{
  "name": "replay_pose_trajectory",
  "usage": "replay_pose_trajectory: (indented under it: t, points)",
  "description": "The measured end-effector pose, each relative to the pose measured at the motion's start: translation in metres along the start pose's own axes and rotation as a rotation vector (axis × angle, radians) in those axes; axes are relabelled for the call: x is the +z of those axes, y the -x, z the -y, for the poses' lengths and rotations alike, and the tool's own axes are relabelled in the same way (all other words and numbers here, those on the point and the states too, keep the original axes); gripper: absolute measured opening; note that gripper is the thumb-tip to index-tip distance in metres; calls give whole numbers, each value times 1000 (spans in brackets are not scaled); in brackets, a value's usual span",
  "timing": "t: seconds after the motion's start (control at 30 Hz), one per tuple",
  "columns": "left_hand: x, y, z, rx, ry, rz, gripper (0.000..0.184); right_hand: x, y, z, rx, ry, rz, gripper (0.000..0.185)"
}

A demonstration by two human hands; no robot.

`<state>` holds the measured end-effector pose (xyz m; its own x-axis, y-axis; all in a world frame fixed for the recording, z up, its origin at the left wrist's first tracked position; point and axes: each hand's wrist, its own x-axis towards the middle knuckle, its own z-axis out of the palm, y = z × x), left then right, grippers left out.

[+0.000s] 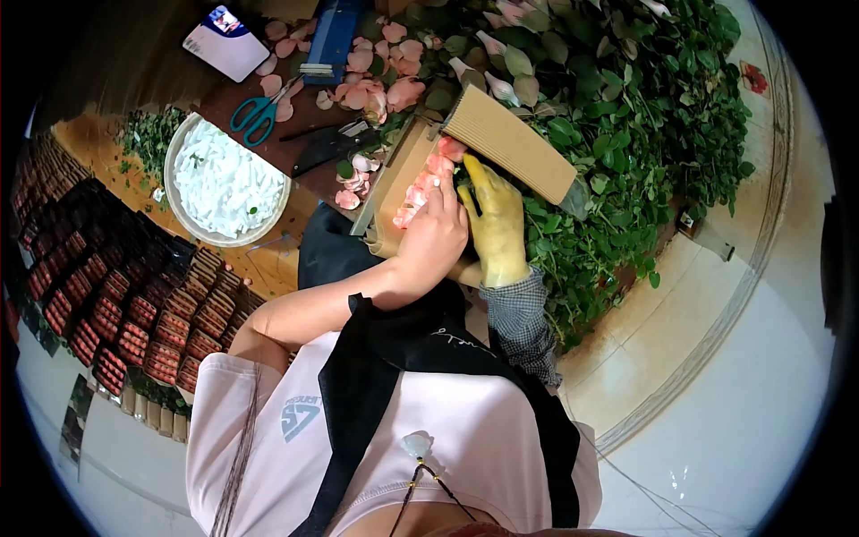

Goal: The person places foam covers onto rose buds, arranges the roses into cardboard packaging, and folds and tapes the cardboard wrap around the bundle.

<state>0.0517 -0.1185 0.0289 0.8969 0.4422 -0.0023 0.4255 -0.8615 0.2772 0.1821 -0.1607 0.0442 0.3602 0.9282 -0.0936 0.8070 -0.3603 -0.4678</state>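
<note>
Far left: rows of flower bundles (125,327), stacked closely, with reddish heads outward. Next, to the right: round white bowl (276,210), filled with short white strips (224,183). Above the bowl: phone (225,54), lying tilted at the upper edge. Beside the bowl: scissors (253,120) with teal handles, resting on the dark reddish-brown tabletop (316,183). Further right: long blue object (331,40) at the top, with a black tool (327,150) below. Around both: loose pink petals (362,94), scattered in small groups.

Centre: left hand (436,228), bare, with fingers extended over a row of coral-pink flower heads (420,191). Touches the row from the near side; cannot tell whether gripping. Flower heads: set in a slanting line on cardboard packaging (400,166), directly ahead of the torso. Right of the row: right hand (497,219), in a yellow glove, below a checked sleeve (522,318). Visible digits spread, with a gap between; index fingertip at the upper end of the row. Just above the glove: ribbed cardboard flap (512,143), tilted down to the right.

Right: large heap of leafy green stems (626,152). Far right: pale floor (734,358), beyond the heap.
</note>
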Motion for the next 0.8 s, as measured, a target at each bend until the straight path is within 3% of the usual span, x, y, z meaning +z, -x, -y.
replay_pose_trajectory:
  t: [0.27, 0.6, 0.7, 0.8]
  points:
    - [-13, 6, 7, -27, 180, 77, 20, 1, 0, 3, 30, 35, -22, 42]
    - [-6, 4, 3, -7, 81, 38, 15, 16, -2, -7, 31, 94, -15, 37]
    - [-10, 4, 4, -43, 177, 63, 15, 21, -6, -10, 55, 219, 60, 35]
    - [-6, 8, 6, -30, 236, 34, 16, 24, -8, -12, -17, 353, -43, 30]
